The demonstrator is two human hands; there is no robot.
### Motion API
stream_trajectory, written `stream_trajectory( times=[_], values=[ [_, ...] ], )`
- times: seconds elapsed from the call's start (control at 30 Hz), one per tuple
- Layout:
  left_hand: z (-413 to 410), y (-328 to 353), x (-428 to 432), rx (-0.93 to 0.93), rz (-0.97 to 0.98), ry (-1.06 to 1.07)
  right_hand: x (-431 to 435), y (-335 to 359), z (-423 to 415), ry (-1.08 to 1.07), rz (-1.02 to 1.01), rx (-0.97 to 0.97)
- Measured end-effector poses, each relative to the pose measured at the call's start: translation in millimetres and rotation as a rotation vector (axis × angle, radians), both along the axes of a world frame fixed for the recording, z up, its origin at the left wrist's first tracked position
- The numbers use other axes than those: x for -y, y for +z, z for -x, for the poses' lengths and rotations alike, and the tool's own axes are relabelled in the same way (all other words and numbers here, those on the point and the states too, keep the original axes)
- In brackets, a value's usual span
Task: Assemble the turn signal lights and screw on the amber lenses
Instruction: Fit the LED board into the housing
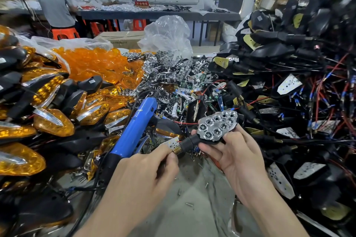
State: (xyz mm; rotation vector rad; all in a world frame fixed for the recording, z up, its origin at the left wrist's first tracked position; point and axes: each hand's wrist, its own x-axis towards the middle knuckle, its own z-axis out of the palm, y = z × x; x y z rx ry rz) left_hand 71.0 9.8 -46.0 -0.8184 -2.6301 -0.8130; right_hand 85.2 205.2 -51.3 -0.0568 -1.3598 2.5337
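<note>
Piles of finished amber lights (52,121) and wired black housings (289,86) flank you. Your right hand (237,158) cradles a turn signal (213,131), chrome reflector up, above the tabletop (192,208). Your left hand (146,175) pinches its brass stem end (176,149).

Black turn signal housing (210,136) with chrome honeycomb reflector (217,125) facing up, lens-less; loose amber lenses (92,61) heaped far left.

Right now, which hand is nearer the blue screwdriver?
Left. The left hand sits right beside the screwdriver, pinching the lamp's brass stem end. The right hand is farther right, holding the lamp.
</note>
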Motion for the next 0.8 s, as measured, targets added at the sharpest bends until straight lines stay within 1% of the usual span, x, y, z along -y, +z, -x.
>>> stream_trajectory(
  times=[0.2, 0.37, 0.47, 0.63, 0.8],
  values=[
    [0.7, -0.7, -0.4, 0.005, -0.003, -0.021, 2.8, -1.5, 0.2, -0.03, -0.02, -0.022],
    [0.1, -0.3, -1.0, -0.01, -0.007, 0.022, 0.4, 3.6, -1.6, 0.103, 0.088, -0.02],
    [0.3, -0.6, -1.9, -0.017, -0.004, 0.04, 1.9, 7.0, -0.5, 0.109, 0.135, 0.008],
    [0.8, -0.3, -2.9, -0.013, -0.012, 0.046, 5.8, 7.2, -0.8, 0.071, 0.075, -0.003],
    [2.3, 2.7, -0.4, -0.032, 0.014, 0.059, 4.3, 6.5, -0.2, 0.074, 0.102, 0.003]
  ],
)
